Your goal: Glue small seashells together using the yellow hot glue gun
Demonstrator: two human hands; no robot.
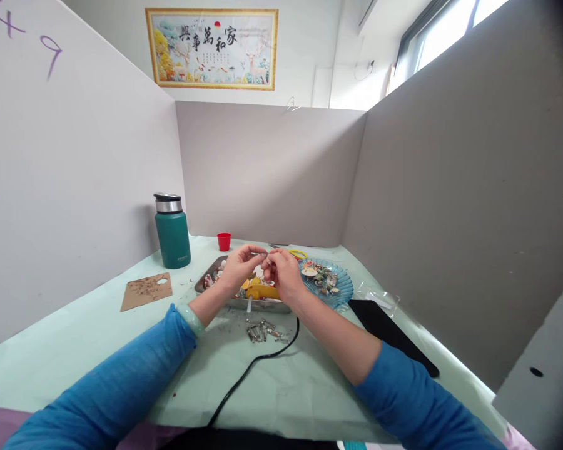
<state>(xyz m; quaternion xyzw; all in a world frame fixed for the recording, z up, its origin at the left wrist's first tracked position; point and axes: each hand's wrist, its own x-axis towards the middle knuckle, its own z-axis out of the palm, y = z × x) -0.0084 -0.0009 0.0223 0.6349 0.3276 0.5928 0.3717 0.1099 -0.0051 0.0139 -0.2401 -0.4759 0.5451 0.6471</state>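
My left hand (238,267) and my right hand (285,275) meet above a metal tray (237,304). Thumb and fingers of each are pinched together around something thin and small, too tiny to name. Below them, a yellow hot glue gun (261,292) lies across the tray, its pale nozzle pointing toward me. White and orange shell-like pieces fill part of the tray, partly hidden by my hands. In front of it lies a loose pile of small silvery metal clips (263,331).
Right of the tray is a blue glass plate (346,289) of small colourful trinkets; behind it, yellow-handled scissors (299,254). A black cord (258,358) runs toward me. A green bottle (172,239), red cup (224,242), brown card (145,292) and black slab (389,334) lie around.
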